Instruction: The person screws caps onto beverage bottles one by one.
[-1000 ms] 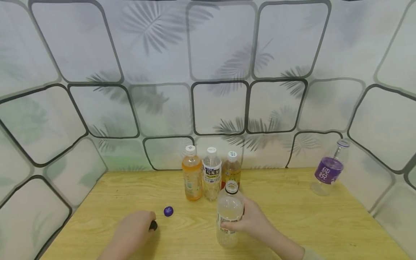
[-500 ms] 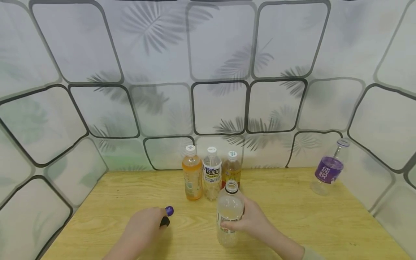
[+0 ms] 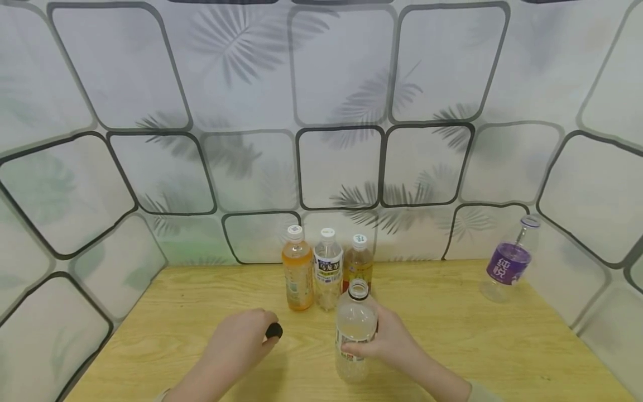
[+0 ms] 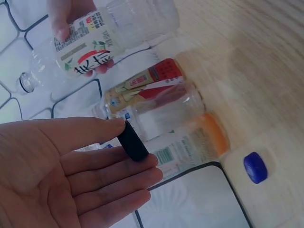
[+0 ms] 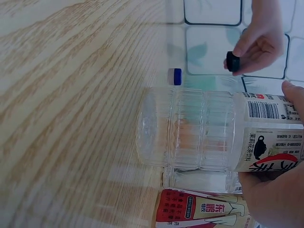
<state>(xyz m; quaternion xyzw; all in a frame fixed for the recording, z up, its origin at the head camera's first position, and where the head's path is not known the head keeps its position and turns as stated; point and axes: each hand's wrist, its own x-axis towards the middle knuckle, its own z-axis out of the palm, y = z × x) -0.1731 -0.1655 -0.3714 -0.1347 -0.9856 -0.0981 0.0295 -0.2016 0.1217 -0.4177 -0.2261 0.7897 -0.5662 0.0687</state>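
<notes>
My left hand (image 3: 240,341) pinches a black bottle cap (image 3: 273,330) between thumb and fingertips, above the wooden table. In the left wrist view the cap (image 4: 133,141) is seen edge-on. My right hand (image 3: 392,341) grips an uncapped clear plastic bottle (image 3: 355,321) round its label; the bottle stands upright, its threaded mouth bare. Left of that bottle is the hand with the cap, apart from it. A blue-purple bottle cap (image 4: 255,167) lies on the table; in the head view the left hand hides it, while the right wrist view also shows this cap (image 5: 177,76).
Behind the gripped bottle three capped bottles stand in a row: an orange one (image 3: 297,276), a clear one (image 3: 327,279) and a yellowish one (image 3: 358,262). An uncapped bottle with a purple label (image 3: 508,263) stands far right. Patterned cloth walls (image 3: 339,167) enclose the table (image 3: 437,301).
My left hand has moved right and slightly away from me with the black cap, nearer the gripped bottle, and now covers the blue-purple cap in the head view. The right hand has stayed put.
</notes>
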